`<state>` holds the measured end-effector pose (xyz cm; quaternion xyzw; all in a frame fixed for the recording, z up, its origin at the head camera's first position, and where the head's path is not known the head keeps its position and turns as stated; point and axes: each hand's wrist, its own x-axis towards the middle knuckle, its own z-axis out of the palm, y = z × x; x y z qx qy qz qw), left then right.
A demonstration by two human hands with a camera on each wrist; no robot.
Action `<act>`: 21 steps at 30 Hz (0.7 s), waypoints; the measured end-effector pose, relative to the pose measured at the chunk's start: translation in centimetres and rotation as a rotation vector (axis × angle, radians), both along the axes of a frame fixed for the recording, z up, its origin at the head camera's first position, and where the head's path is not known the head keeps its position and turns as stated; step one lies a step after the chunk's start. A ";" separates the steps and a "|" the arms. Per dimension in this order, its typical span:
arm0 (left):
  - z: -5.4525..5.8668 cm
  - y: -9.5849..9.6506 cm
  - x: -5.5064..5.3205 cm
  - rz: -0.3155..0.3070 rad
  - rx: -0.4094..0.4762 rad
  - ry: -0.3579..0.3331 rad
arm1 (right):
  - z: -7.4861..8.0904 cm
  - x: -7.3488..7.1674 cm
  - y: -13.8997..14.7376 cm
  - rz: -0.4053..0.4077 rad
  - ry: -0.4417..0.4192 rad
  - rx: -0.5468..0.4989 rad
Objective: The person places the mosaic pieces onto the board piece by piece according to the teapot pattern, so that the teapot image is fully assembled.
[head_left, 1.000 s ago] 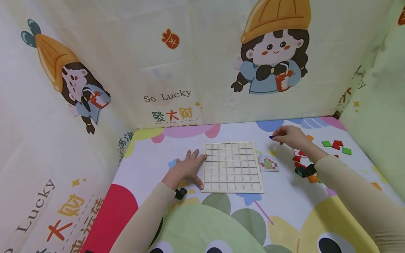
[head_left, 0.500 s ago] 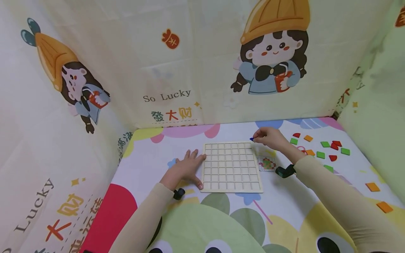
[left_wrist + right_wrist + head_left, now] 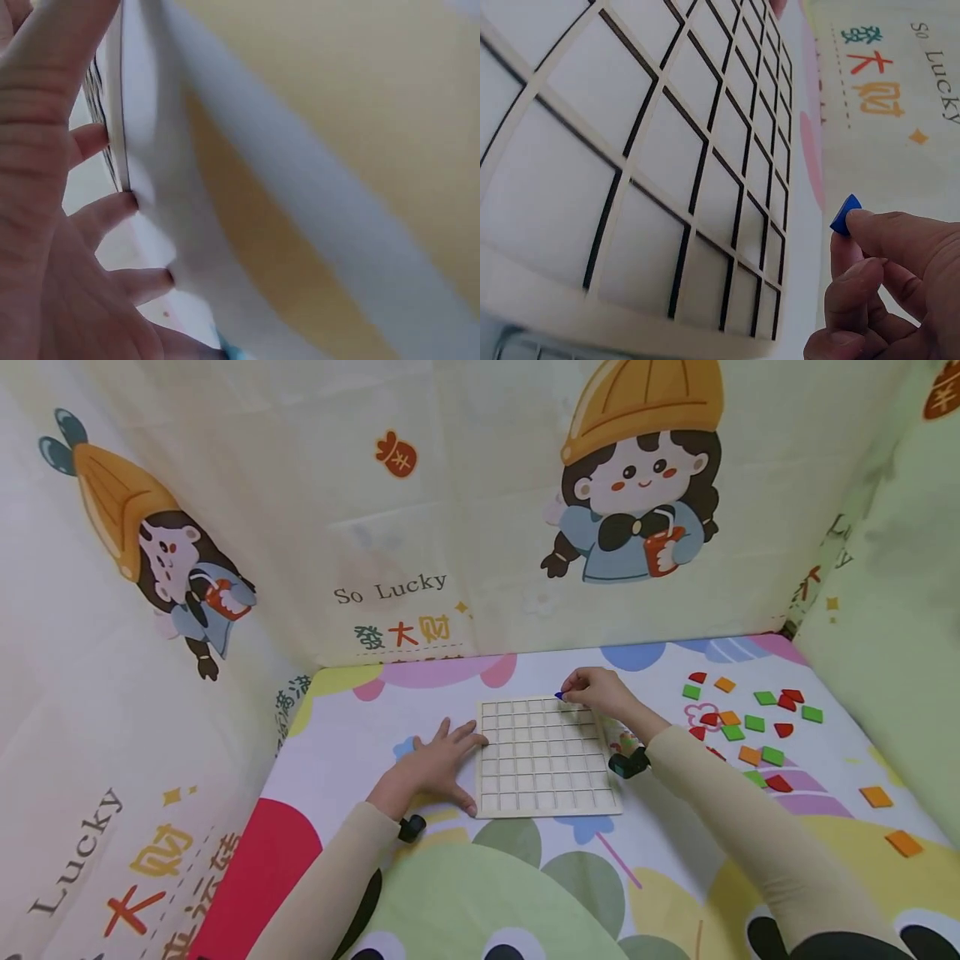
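A pale wooden grid board (image 3: 543, 760) with bare square cells lies flat on the table. My left hand (image 3: 435, 768) rests at its left edge with fingers spread, the thumb and a fingertip touching the frame. In the left wrist view the fingers (image 3: 112, 214) reach along the board's side. My right hand (image 3: 603, 693) is over the board's far right part, pinching a small blue tile (image 3: 847, 214) with a pointed corner between thumb and finger. The tile overlaps the far rim in the head view. A small pattern card (image 3: 622, 739) is partly hidden behind the right wrist.
Loose tiles are scattered right of the board: green ones (image 3: 812, 714), red ones (image 3: 783, 730) and orange ones (image 3: 724, 685). Two orange tiles (image 3: 903, 843) lie nearer the front right. A printed cloth wall (image 3: 495, 527) rises behind the table.
My right hand has carried the blue tile leftward from beside the loose tiles to the board's far edge, uncovering more tiles. The left hand has stayed at the board's left edge.
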<state>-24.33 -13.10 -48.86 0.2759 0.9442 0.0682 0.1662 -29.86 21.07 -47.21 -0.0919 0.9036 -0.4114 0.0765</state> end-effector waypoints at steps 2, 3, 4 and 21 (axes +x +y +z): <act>-0.1 0.0 0.1 -0.009 0.015 0.005 | -0.2 -0.2 -0.4 0.002 -0.004 0.004; -0.1 0.0 0.2 -0.009 0.025 0.007 | -0.3 -0.3 -0.6 0.003 -0.007 0.003; 0.0 0.0 0.2 -0.007 0.032 0.005 | -0.4 -0.4 -0.8 0.005 -0.011 0.004; -0.3 0.2 -0.1 0.046 0.042 -0.047 | -1.1 -1.2 -4.3 0.031 0.027 0.074</act>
